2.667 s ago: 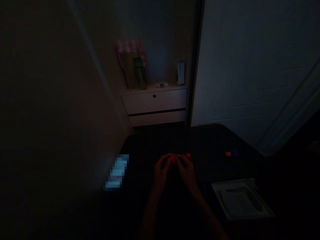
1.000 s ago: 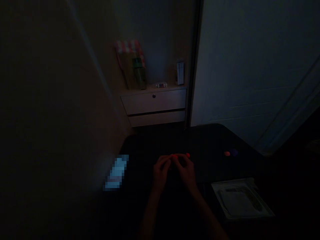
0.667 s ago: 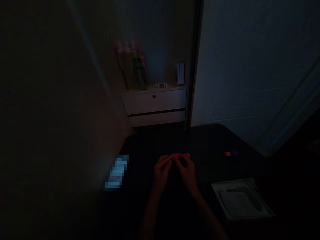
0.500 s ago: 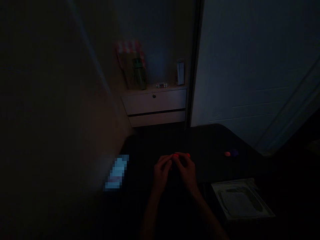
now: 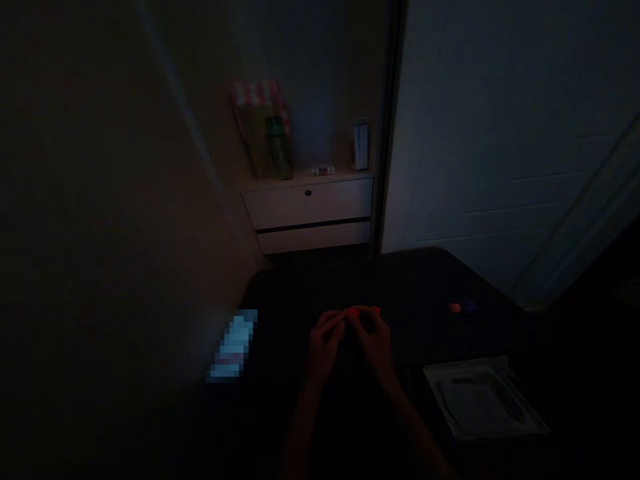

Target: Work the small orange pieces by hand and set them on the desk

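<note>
In the dim head view both hands meet over the dark table [image 5: 400,280]. My right hand [image 5: 373,337] is closed, its thumb and fingers pinching a small glowing red piece [image 5: 353,312], perhaps soft clay; its exact kind is too dark to tell. My left hand [image 5: 326,337] is closed too, fingertips pressed together and touching the left side of that red piece. Just beyond the right fingers shows another bit of red [image 5: 377,311]. I cannot tell whether it joins the held piece.
A pink lump [image 5: 455,308] and a purple lump [image 5: 469,306] lie at the table's right. A pale framed tray or packet [image 5: 500,432] is at the near right, a blurred bright screen [image 5: 234,347] at left. Behind are drawers [image 5: 315,207] with a green bottle [image 5: 280,153] on top.
Both hands stay in nearly the same place, with only a slight shift of the fingers around the red piece.
</note>
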Demonstrator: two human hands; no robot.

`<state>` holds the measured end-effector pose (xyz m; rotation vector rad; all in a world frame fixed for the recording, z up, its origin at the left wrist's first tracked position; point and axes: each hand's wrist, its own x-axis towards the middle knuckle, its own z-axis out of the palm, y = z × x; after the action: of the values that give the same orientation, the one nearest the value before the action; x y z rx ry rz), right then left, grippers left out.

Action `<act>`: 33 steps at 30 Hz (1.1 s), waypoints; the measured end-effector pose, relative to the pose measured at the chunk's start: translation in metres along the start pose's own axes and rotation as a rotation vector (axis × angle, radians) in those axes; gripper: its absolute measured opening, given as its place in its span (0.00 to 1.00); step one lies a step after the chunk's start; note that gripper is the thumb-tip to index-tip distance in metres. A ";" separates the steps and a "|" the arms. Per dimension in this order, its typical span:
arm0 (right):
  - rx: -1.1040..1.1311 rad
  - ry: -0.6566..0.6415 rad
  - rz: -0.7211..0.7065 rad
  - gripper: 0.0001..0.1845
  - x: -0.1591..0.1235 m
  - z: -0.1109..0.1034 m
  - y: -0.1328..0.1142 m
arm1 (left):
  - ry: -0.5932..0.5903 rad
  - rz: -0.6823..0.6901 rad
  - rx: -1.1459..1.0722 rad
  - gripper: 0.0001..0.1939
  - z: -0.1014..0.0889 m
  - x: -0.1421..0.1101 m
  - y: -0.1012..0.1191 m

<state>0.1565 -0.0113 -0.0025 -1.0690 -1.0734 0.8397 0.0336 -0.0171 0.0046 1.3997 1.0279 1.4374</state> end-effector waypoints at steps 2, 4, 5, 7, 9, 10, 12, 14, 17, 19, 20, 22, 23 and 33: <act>0.000 -0.003 0.002 0.16 0.000 0.000 0.000 | -0.009 0.000 0.011 0.13 0.000 0.000 0.000; 0.006 -0.009 0.011 0.15 0.000 0.000 0.000 | -0.011 -0.002 0.016 0.13 0.000 0.000 0.000; 0.011 -0.014 0.013 0.15 0.000 0.000 0.000 | -0.009 -0.003 0.014 0.14 0.000 0.000 0.000; 0.016 -0.022 0.010 0.15 0.000 0.000 0.000 | 0.000 0.002 0.001 0.14 0.000 0.000 0.001; 0.017 -0.025 0.005 0.16 0.000 0.000 -0.001 | 0.005 0.013 -0.010 0.14 0.001 0.000 0.001; 0.017 -0.021 0.007 0.16 0.000 0.000 -0.002 | 0.009 0.015 -0.009 0.14 0.001 0.000 0.001; 0.016 -0.019 0.020 0.17 0.000 0.000 -0.002 | 0.011 0.011 0.004 0.14 0.000 0.001 0.000; 0.020 -0.021 0.028 0.17 0.000 0.000 -0.002 | 0.007 0.010 0.021 0.14 0.000 0.001 -0.002; 0.027 -0.029 0.030 0.17 0.000 0.000 0.000 | -0.006 0.015 0.039 0.14 -0.001 0.001 -0.005; 0.028 -0.027 0.026 0.17 0.000 -0.001 0.001 | -0.011 0.023 0.041 0.14 0.000 0.002 -0.005; 0.027 -0.025 0.020 0.17 0.000 -0.001 0.001 | -0.010 0.028 0.037 0.14 0.000 0.002 -0.005; 0.024 -0.021 0.008 0.16 0.000 0.000 0.001 | 0.002 0.038 0.026 0.14 0.001 0.001 -0.003; 0.022 -0.018 0.005 0.16 0.000 0.000 0.002 | 0.013 0.040 0.020 0.14 0.001 0.001 -0.002; 0.050 0.036 -0.013 0.16 0.001 0.000 0.004 | 0.060 0.022 0.042 0.12 0.001 0.001 -0.005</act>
<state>0.1562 -0.0092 -0.0056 -1.0308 -1.0229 0.8299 0.0348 -0.0148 0.0004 1.4094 1.0894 1.4894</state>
